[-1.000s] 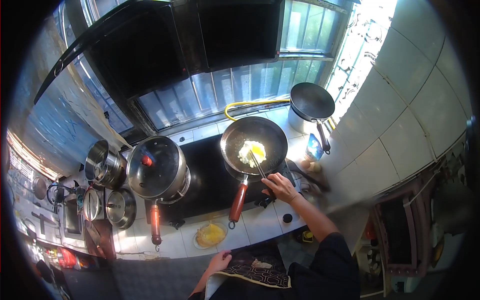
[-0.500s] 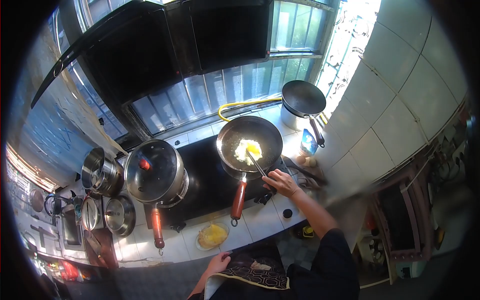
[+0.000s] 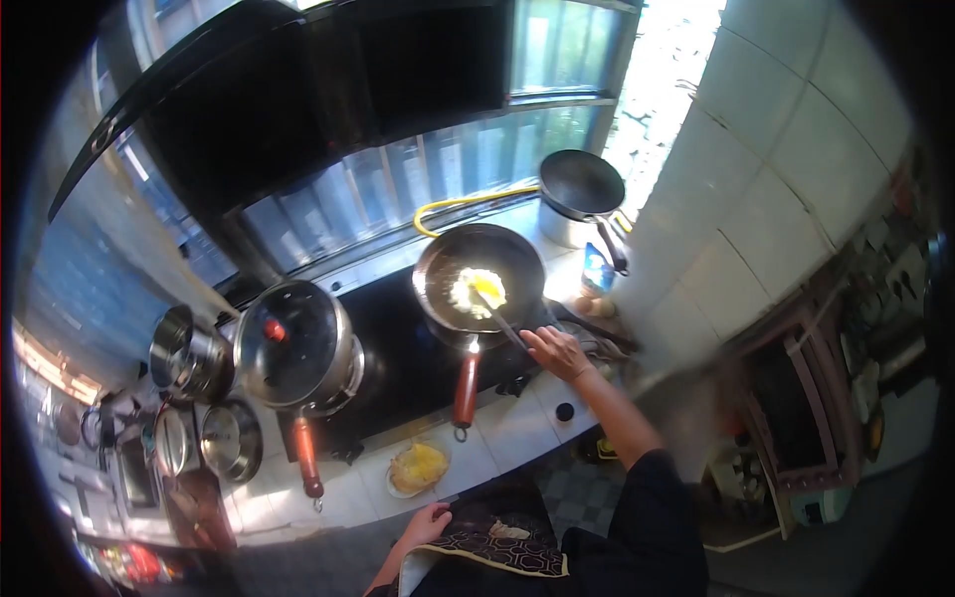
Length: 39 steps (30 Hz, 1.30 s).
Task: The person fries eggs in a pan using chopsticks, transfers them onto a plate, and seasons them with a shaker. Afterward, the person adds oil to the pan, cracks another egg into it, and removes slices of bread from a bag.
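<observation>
My right hand (image 3: pixel 557 352) is closed around dark chopsticks (image 3: pixel 505 326), their tips in a fried egg (image 3: pixel 479 290). White and yellow show on the egg, which lies in a dark frying pan (image 3: pixel 438 274) with a reddish wooden handle (image 3: pixel 466 393). The pan stands on the right side of the black stove (image 3: pixel 393 348). Low in the view, my left hand (image 3: pixel 427 521) is beside my patterned apron, fingers loosely bent and nothing visible in them. Just above it on the counter edge, a small plate (image 3: pixel 419 490) bears yellow cooked egg (image 3: pixel 422 462).
A glass-lidded pan (image 3: pixel 303 358) stands on the stove's left side, its handle reaching over the counter edge. Steel pots (image 3: pixel 186 358) are farther left. Back right, a small dark pan (image 3: pixel 582 184) rests atop a pot, near a blue packet (image 3: pixel 597 267).
The whole view has shifted, so most things appear slightly left and up. My right hand still grips the chopsticks, whose tips remain at the egg. My left hand stays low by the apron.
</observation>
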### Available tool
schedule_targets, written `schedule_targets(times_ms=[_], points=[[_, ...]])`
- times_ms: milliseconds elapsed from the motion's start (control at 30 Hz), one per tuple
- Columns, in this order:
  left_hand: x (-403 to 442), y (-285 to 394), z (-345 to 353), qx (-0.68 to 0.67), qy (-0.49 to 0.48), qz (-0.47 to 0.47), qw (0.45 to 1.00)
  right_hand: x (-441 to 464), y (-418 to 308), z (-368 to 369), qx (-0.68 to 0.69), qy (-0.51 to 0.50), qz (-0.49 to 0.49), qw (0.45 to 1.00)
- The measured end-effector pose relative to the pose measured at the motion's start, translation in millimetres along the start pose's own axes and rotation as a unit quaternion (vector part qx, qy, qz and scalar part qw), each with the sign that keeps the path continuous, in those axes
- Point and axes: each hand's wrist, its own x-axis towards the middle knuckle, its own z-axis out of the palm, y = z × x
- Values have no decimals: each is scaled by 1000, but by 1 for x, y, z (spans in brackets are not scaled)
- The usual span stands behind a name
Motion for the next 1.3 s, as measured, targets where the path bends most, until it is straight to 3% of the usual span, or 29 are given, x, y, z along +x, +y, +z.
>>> schedule_targets(times_ms=[100, 133, 200, 267, 333, 400, 467, 567, 633, 667, 800, 933, 1067, 1133, 1167, 1233, 1300], points=[[14, -11, -5, -17, -91, 6, 996, -30, -5, -9, -9, 43, 119, 992], [16, -6, -6, -35, -121, -31, 992, -45, -10, -12, 3, 70, 161, 984], [37, -25, -7, 48, -194, -8, 980, -78, -30, -18, 5, 169, 242, 955], [51, -3, -8, 82, -261, -21, 962, -109, -68, -37, -19, 105, 379, 919], [67, 22, -4, 104, -302, -28, 947, -152, -104, -36, 56, 150, 411, 898], [82, 46, 2, 124, -321, -20, 939, -193, -152, -47, 208, 10, 535, 819], [94, 68, 12, 136, -333, -15, 933, -247, -179, -40, 266, -128, 504, 812], [105, 97, 35, 153, -347, -7, 925, -283, -182, -79, 160, -25, 540, 826], [109, 113, 55, 164, -359, -4, 919, -277, -154, -146, 137, 47, 654, 743], [110, 121, 67, 170, -366, -3, 915, -283, -135, -175, 108, 110, 668, 728], [111, 149, 125, 182, -387, -1, 904, -326, -63, -307, -87, 326, 602, 724], [108, 166, 185, 179, -394, -15, 901, -375, -7, -428, -113, 492, 553, 663], [101, 178, 238, 172, -396, -33, 901, -390, 34, -516, -102, 487, 522, 693], [97, 183, 260, 168, -400, -34, 900, -394, 57, -544, -183, 386, 508, 748], [95, 187, 270, 167, -402, -32, 900, -396, 74, -557, -183, 388, 505, 749], [90, 198, 288, 161, -411, -22, 897, -400, 106, -583, -291, 268, 503, 768], [94, 205, 302, 144, -440, 5, 886, -418, 154, -599, -372, 216, 485, 762]])
